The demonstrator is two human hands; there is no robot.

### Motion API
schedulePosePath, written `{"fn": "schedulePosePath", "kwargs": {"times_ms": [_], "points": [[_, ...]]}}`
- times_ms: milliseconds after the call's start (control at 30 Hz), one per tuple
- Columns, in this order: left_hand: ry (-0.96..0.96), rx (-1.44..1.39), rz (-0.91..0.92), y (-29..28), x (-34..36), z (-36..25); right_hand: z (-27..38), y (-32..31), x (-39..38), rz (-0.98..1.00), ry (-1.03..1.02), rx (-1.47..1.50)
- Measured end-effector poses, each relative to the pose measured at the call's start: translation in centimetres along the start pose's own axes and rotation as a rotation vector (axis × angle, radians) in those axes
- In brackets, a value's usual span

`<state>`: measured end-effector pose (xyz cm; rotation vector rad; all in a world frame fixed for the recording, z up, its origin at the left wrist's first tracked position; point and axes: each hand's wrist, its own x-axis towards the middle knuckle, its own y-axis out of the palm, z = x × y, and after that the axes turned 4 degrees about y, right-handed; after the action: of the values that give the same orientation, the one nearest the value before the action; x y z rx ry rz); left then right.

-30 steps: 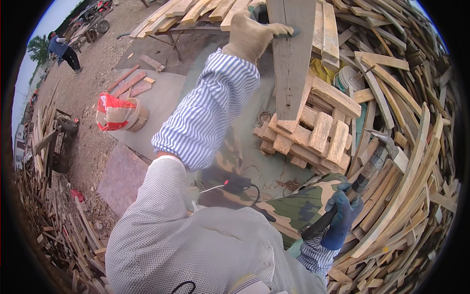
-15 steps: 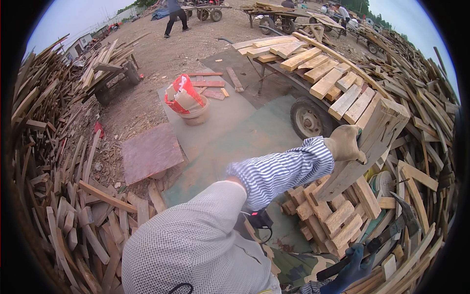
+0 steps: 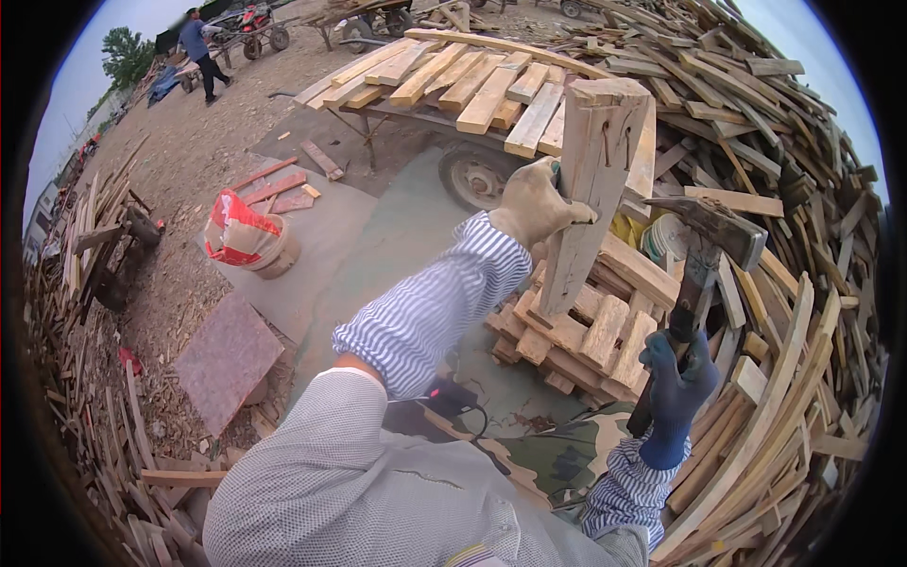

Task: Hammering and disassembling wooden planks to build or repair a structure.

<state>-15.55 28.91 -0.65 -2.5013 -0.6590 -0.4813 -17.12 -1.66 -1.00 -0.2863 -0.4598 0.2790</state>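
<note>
My left hand (image 3: 535, 202), in a beige glove, is wrapped round the edge of a thick wooden plank (image 3: 599, 142). The plank stands steeply upright, with rusty bent nails sticking out near its top. In a dark blue glove, my right hand (image 3: 678, 383) grips the handle of a hammer (image 3: 742, 232). The hammer's head is raised to the right of the plank, apart from it, with its pointed end towards the wood. Below the plank's lower end is a crisscross stack of short wooden blocks (image 3: 605, 331).
A wheeled cart (image 3: 472, 178) loaded with boards (image 3: 491, 92) stands ahead. A bucket (image 3: 276, 253) with a red-and-white bag in it sits at left, near a square brown board (image 3: 230, 359). Loose timber (image 3: 756, 113) is heaped on the right. A person (image 3: 198, 52) walks far off.
My right hand has lifted the hammer from low at the right up beside the plank. My view has turned right, and the plank now stands more upright in my left hand.
</note>
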Motion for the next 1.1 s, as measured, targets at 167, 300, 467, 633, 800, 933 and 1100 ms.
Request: {"fn": "schedulePosePath", "kwargs": {"times_ms": [167,300,467,633,800,933,1100], "points": [[0.060,0.000,0.005,2.5,1.5,-0.6,0.7,-1.4,1.5,0.004,-0.024,-0.078],[0.033,0.001,0.046,2.4,1.4,-1.4,1.4,-1.4,2.9,0.038,-0.118,-0.079],[0.051,0.139,-0.009,4.1,1.0,-2.2,1.9,-1.6,4.0,0.075,0.065,-0.121],[0.029,0.181,0.006,3.7,1.3,-2.4,-2.0,0.3,4.7,0.105,0.081,-0.066],[-0.051,-0.457,0.489,-1.9,3.6,-0.4,-2.5,0.1,4.6,0.082,0.138,-0.009],[0.290,-0.491,0.037,-4.2,7.7,-7.8,-2.3,-0.5,3.7,0.008,0.199,-0.002],[0.388,0.718,0.310,-0.1,13.3,-13.6,-1.4,1.1,4.8,0.086,0.151,0.020]]}}
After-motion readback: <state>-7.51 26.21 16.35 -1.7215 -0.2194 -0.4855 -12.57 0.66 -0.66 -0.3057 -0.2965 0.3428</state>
